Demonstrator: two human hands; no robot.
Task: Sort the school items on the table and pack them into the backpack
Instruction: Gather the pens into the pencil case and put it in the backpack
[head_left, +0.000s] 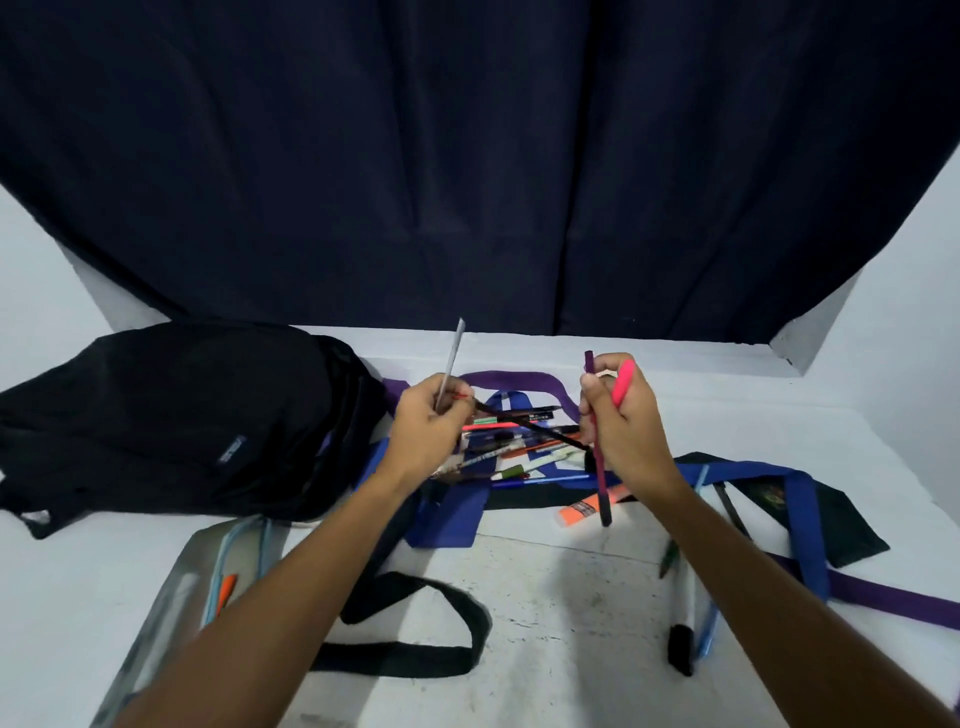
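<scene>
Both hands are raised over the middle of the frame, each closed around pens picked from the heap below. At centre left, the left hand (434, 423) pinches a pale grey pen (451, 364) that points up and away, and it also seems to grip the end of a thin black pen (530, 423) slanting down to the right across the heap. At centre right, the right hand (621, 415) is clamped on a dark purple pen (600, 467) held nearly upright, with a pink marker (623, 383) tucked under the fingers beside it. Holding several at once looks like bunching like items so they can go away together.

The pile of pens (519, 449) lies between and just beyond the hands, on flat cloth bags (447, 514) with blue and purple straps. An orange highlighter (584, 508) lies just below the right hand. A clear zip pouch (171, 597) sits at lower left with an orange pen (227, 590) on or in it; which cannot be told. It is probably where the pens are headed.

The black backpack (171, 421) lies slumped on its side at the left of the table (571, 597), touching the cloth bags. Whether its opening is unzipped is not clear. Judging by the loose items, sorting is at an early stage and nothing visible is packed.
</scene>
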